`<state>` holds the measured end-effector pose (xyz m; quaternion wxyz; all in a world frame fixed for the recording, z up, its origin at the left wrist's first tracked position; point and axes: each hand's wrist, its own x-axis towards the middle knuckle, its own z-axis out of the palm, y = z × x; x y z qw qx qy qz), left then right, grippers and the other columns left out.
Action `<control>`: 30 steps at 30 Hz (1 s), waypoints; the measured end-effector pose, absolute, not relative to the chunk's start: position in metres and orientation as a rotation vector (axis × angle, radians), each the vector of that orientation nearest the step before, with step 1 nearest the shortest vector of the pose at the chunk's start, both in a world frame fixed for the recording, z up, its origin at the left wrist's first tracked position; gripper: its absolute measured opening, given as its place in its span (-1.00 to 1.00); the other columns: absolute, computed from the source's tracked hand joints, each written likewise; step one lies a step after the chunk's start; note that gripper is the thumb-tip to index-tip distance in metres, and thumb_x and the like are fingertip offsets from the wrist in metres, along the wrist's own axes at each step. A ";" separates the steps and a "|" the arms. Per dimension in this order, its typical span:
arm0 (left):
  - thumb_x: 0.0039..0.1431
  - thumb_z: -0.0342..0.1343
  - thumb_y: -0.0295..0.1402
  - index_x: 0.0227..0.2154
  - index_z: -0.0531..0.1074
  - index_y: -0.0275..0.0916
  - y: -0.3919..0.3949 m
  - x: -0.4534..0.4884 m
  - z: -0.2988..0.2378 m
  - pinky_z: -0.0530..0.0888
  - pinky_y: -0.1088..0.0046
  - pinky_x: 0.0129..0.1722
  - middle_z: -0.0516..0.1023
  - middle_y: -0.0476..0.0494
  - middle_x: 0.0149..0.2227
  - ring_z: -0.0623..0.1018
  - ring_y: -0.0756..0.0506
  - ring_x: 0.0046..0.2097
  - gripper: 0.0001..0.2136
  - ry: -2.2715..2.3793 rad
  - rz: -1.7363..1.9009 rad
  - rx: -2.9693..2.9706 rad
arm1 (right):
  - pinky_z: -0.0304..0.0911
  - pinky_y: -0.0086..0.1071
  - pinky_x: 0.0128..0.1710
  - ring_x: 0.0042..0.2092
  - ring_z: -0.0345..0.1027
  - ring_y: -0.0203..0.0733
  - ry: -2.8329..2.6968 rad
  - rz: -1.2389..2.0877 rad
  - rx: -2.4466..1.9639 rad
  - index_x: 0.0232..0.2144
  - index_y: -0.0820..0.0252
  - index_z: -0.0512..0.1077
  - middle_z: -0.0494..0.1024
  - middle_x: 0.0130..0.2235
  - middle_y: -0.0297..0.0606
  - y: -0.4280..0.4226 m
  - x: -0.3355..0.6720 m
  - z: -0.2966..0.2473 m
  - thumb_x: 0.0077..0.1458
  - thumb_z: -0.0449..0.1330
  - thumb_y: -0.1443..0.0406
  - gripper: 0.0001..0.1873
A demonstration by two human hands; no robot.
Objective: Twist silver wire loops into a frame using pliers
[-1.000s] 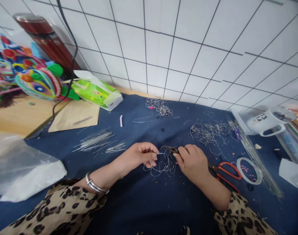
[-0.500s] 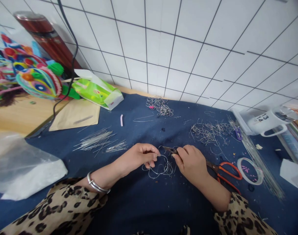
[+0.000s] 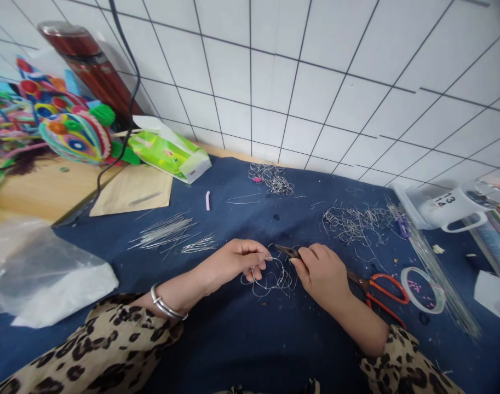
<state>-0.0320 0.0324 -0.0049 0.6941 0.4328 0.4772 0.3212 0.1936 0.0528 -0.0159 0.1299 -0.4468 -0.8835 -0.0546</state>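
Note:
Between thumb and fingers, my left hand (image 3: 243, 260) pinches a thin silvery wire ring (image 3: 283, 272). My right hand (image 3: 321, 273) is closed around a pair of pliers (image 3: 287, 250), whose dark pointed jaws face left toward the ring. The handles are mostly hidden in the palm. A small gap shows between the plier jaws and my left fingertips. Under the ring lie loose loops of wire (image 3: 260, 291) on the dark blue cloth (image 3: 241, 345). Left of my left hand is a short bundle of wires (image 3: 199, 243), with a longer pile of straight wires (image 3: 163, 231) beyond it.
Orange-handled scissors (image 3: 387, 290) lie by my right forearm, beside a round clear dish (image 3: 437, 301) with pink bits. Tangled wire (image 3: 356, 221) sits at right, more (image 3: 274, 178) at the back. A white mug (image 3: 455, 210), green packet (image 3: 167, 156) and plastic bag (image 3: 73, 284) surround the area.
The whole view has shifted slightly, so things appear a little further right. Both hands keep nearly the same pose, with the wire ring and the pliers still held.

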 end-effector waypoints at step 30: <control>0.08 -0.01 -0.38 -0.44 0.33 -0.28 0.033 -0.034 -0.004 0.28 0.58 -0.52 0.32 0.06 -0.55 0.32 0.09 -0.55 -0.91 1.174 0.704 1.097 | 0.09 -0.31 -0.26 -0.30 0.16 -0.20 -2.589 0.004 -1.058 -0.34 0.22 0.38 0.34 -0.37 -0.21 0.051 0.199 -0.008 0.14 0.02 0.15 -0.73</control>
